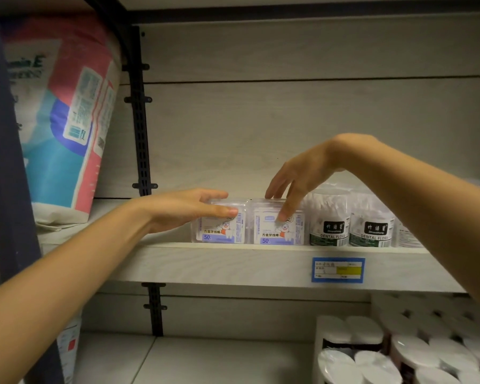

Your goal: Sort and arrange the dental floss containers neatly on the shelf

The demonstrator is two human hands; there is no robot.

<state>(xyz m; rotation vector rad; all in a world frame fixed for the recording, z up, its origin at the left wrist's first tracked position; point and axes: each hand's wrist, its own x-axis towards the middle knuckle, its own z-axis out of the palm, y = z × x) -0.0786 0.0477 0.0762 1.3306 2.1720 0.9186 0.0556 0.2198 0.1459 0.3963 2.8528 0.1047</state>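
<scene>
At the front edge of a pale wooden shelf [233, 261], just below the middle of the view, two square floss boxes stand upright side by side, touching.

The left hand [189, 207] reaches in from 8 o'clock. It holds the left square floss box [222, 231] with the thumb over the top and the fingers [227, 211] laid across the upper front. The right hand [297, 176] arches down from 2 o'clock with the wrist bent. It lightly pinches the top of the right square floss box [279, 231], with one digit behind and a fingertip on the front face.

Both boxes are clear plastic and show white floss picks inside. Each has a white and lilac label with a cartoon figure, Chinese text and "50". At 3 o'clock of them stand two round dental floss tubs [329, 223], clear with dark labels. The nearer tub sits just beside the right box.

The boxes look light and stand close to the shelf's front edge, so a forward pull or an uneven squeeze could tip one off the edge. Sliding the right box towards 3 o'clock could shove the tubs out of line. The right forearm passes above the tubs and could knock them if it drops.

A blue price label [338, 269] is fixed to the shelf front at 5 o'clock of the boxes. A large pink and blue bag [67, 120] leans at 10 o'clock. White-lidded containers [399, 350] fill the lower shelf at 5 o'clock.
</scene>
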